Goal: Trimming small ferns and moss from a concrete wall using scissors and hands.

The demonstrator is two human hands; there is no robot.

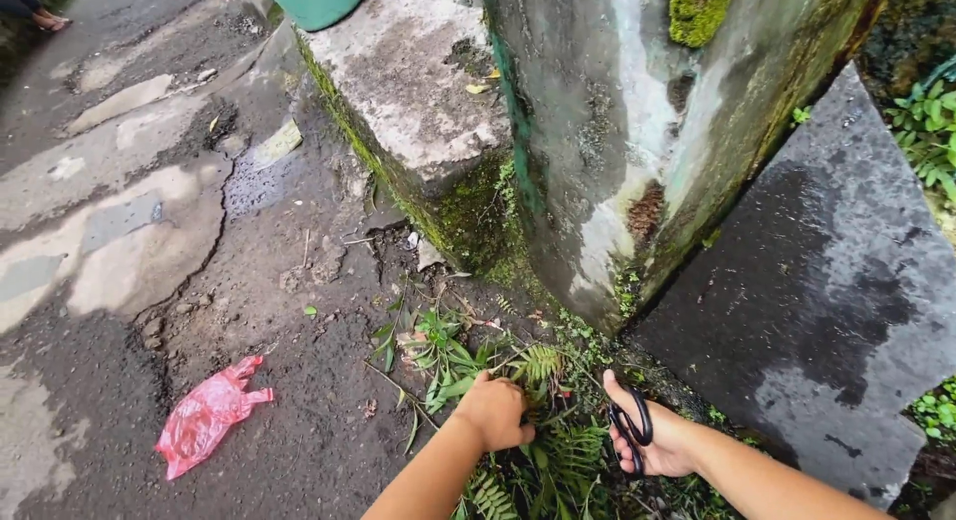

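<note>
My left hand [493,410] is closed around a clump of green weeds and ferns [450,363] growing at the foot of a mossy concrete pillar [607,151]. My right hand [652,438] holds black-handled scissors [634,430], fingers through the loops, blades pointing down into the ferns and mostly hidden by leaves. The two hands are about a hand's width apart, both low over the wet ground.
A red plastic bag [207,415] lies on the wet, cracked pavement [119,231] at left. A mossy concrete block [408,92] stands behind the weeds, a green bin [314,0] on top. A dark slab [836,281] leans at right. Someone's foot [45,20] shows far left.
</note>
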